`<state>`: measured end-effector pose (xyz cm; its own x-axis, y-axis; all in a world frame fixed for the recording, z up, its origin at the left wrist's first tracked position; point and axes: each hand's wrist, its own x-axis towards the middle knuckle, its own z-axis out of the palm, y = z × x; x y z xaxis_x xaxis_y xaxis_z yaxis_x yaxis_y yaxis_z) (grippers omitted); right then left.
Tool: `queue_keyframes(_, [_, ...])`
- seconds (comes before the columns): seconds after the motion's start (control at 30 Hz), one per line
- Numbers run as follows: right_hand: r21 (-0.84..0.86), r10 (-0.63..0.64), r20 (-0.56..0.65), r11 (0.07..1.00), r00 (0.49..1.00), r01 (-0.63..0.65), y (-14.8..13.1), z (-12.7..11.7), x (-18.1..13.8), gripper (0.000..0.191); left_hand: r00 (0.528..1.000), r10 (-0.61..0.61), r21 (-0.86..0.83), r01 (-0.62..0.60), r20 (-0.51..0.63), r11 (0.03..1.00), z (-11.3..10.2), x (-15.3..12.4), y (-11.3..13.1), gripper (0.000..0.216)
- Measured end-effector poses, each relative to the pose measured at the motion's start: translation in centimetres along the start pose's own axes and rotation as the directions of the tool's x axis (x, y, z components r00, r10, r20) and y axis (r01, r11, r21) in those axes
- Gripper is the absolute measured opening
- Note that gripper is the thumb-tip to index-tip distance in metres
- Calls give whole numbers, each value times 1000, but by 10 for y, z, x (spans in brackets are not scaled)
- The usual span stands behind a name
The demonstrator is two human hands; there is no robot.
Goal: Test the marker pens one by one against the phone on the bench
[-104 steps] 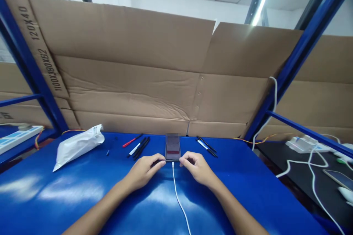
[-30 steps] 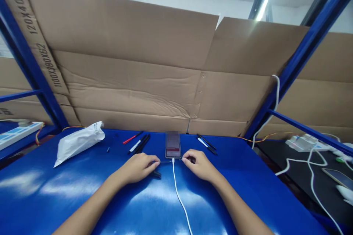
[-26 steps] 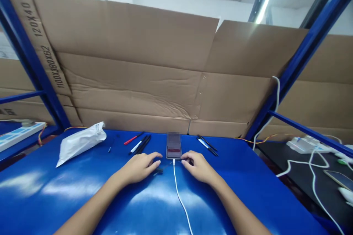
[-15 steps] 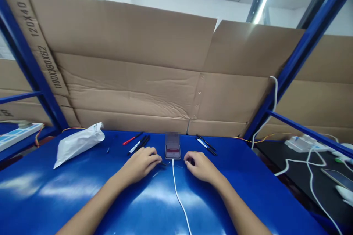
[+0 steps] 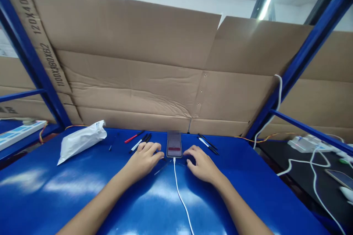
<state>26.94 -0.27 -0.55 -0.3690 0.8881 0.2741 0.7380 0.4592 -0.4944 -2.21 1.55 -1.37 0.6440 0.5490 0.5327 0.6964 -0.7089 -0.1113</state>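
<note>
My left hand rests on the blue table, fingers stretched out and apart, tips just left of a phone and near a group of black pens. My right hand lies to the right of the phone, its fingers arched with the tips on the table, nothing visible in them. The phone lies flat with its screen lit, and a white cable runs from its near end towards me. A thin dark stick lies loose on the table between my hands.
A red pen lies beside the black ones, and more pens lie right of the phone. A white plastic bag sits at the left. Cardboard sheets wall off the back. Blue rack posts stand at both sides, with cables and devices on the neighbouring bench.
Both hands held a thin dark stick over the cable 3.5 s ago. It now lies on the table, and both hands have slid forward to either side of the phone.
</note>
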Motion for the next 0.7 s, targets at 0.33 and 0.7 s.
queue_keyframes(0.33, [180,-232,26,958,972,224,-38,12,-8,16,995,-66,-419,93,79,903,1,4,25,25])
queue_keyframes(0.7, [35,-221,57,975,974,219,-36,9,-7,7,979,-179,-448,201,93,871,1,5,29,24])
